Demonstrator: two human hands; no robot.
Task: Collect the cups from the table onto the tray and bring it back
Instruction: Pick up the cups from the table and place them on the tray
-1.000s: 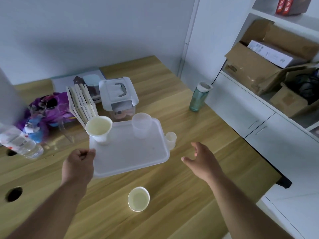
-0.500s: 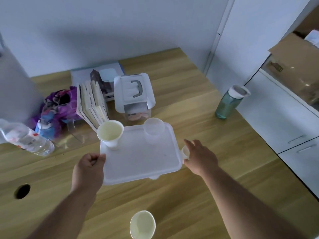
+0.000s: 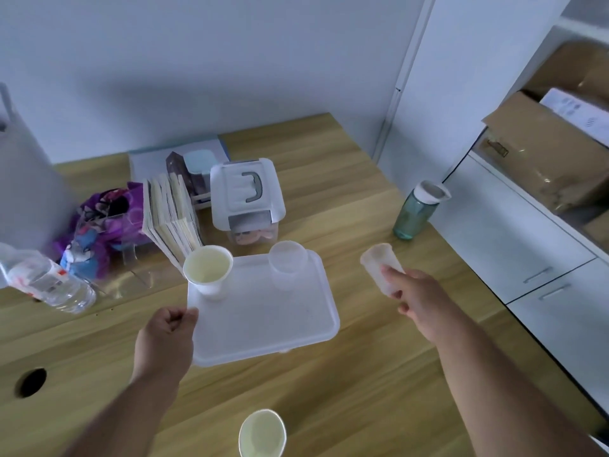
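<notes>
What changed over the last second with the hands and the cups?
The right hand reached to the small clear cup beside the tray, took hold of it and lifted it off the table. The left hand kept gripping the tray's edge. The paper cup and clear cup stayed on the tray; the near paper cup stayed put.

Bare tray centre and near half open for setting down. Far edge blocked by paper cup and clear cup; storage box, books crowding behind.
</notes>
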